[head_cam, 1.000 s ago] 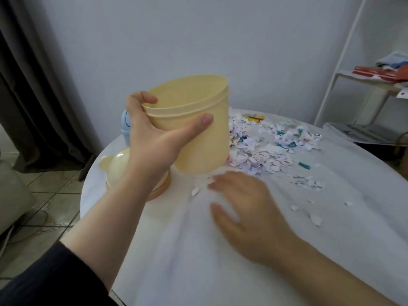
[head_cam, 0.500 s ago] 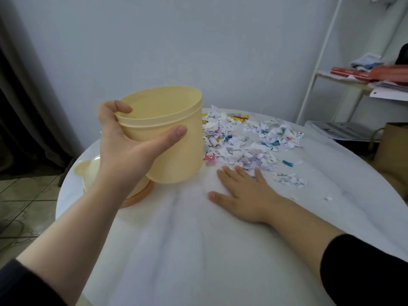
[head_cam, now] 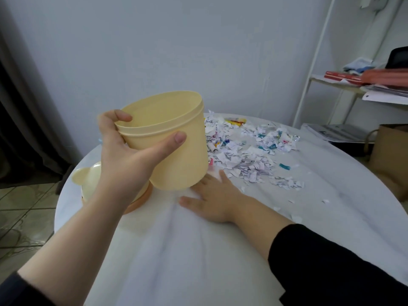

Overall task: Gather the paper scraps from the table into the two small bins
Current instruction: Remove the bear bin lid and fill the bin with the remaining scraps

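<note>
Round table (head_cam: pixel 331 228) under a wrinkled white cloth fills most of the view. A shelf rack (head_cam: pixel 344 89) with books and papers stands off to the right.

Paper scraps (head_cam: pixel 242 157), white with flecks of colour, are heaped on the far half of the table. They thin out rightward into loose flecks (head_cam: pixel 287 184).

Yellow bin (head_cam: pixel 176 151) is held clear of the table and tilted, its base hanging over the near edge of the heap. Contents can't be made out from this angle.

Cream domed piece (head_cam: pixel 88 184) with an orange rim sits on the table beneath the left wrist. Lid or second bin, cannot tell.

Left hand (head_cam: pixel 123 160): the grip is wrapped round the bin just under the rim, with the thumb across the near side and a finger hooked over the far lip.

Right hand (head_cam: pixel 216 199): flat on the cloth, palm down, fingers straight, holding nothing. The fingertips are partly hidden behind the bin's base.

Judgement: this is the gathering step, with the bin at the heap and the free hand set to rake. The next move likely calls for lowering the bin's mouth beside the heap. The right hand would then scoop or sweep scraps into it.

The scraps lie just beyond the right fingertips, apparently not touching them. They sit below and to the right of the left grip, apart from it.
</note>
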